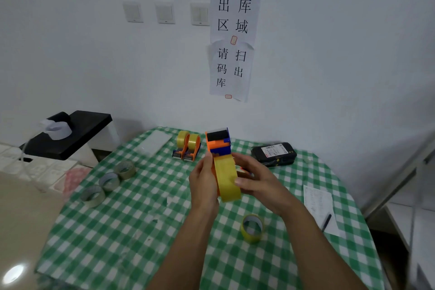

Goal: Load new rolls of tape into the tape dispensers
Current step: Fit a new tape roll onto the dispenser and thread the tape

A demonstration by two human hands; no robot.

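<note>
Both hands, left hand [204, 180] and right hand [255, 180], grip an orange-and-blue plastic tape dispenser [217, 143] carrying a yellow tape roll [227, 178] above the green-checked tablecloth [131, 231].

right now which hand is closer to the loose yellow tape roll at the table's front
Right. The right hand holds the dispenser just beyond the loose yellow roll; the left hand, on the dispenser's other side, is farther off to the left.

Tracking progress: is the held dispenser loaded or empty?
Loaded, it seems: a yellow roll sits in the dispenser between left hand and right hand.
</note>
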